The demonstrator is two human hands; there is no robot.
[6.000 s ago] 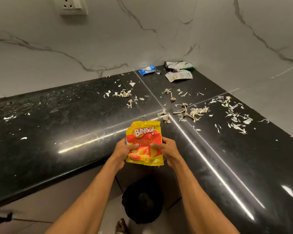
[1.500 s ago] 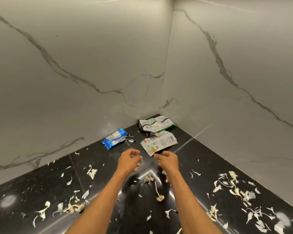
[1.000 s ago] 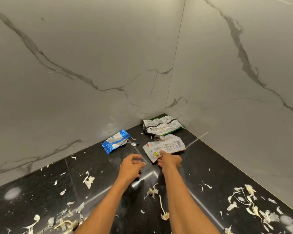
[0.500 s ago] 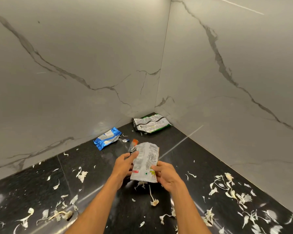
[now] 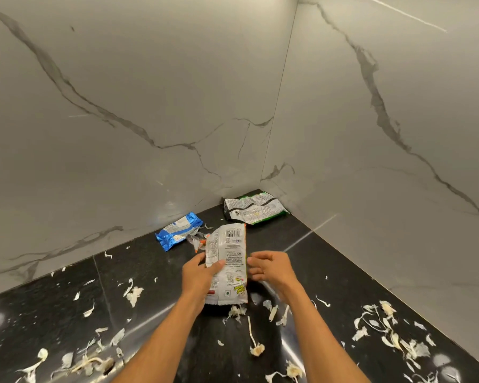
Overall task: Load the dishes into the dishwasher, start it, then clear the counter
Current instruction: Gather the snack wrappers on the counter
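On the black counter (image 5: 53,305), a blue wrapper (image 5: 177,234) lies by the left marble wall. The left hand (image 5: 198,275) pinches the left edge of a silver snack packet (image 5: 228,265), held upright above the counter between both hands. The right hand (image 5: 270,268) sits just beside the packet's right edge, fingers loosely spread, gripping nothing. A green-and-silver packet (image 5: 255,210) lies in the corner. Garlic peels (image 5: 385,327) are scattered around.

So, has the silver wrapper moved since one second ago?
Yes. The silver wrapper left the counter near the green packet; the left hand holds it.
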